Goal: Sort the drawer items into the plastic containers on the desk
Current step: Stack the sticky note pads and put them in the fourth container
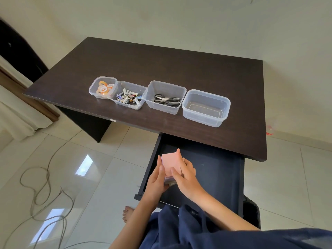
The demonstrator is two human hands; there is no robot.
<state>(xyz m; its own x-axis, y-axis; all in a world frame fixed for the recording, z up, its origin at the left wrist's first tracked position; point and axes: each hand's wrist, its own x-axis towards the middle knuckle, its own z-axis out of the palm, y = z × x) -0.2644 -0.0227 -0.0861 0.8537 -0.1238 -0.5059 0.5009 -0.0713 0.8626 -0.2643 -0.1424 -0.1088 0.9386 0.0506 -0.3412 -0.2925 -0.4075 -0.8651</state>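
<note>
A pink pad of sticky notes (pixel 170 163) is held over the left part of the open dark drawer (pixel 212 173). My left hand (pixel 158 180) grips its left side and my right hand (pixel 185 175) grips its right side, fingers curled over the top. On the dark desk (pixel 161 65) stand clear plastic containers in a row: one with tape rolls (pixel 103 87), one with batteries (pixel 128 95), one with scissors (pixel 166 97), and an empty one (pixel 206 107) at the right.
Grey cables (pixel 45 187) loop over the glossy tiled floor at the left. A bare foot (pixel 127 213) shows below the drawer. My dark blue clothing (pixel 197 229) fills the lower right. A cream wall stands behind the desk.
</note>
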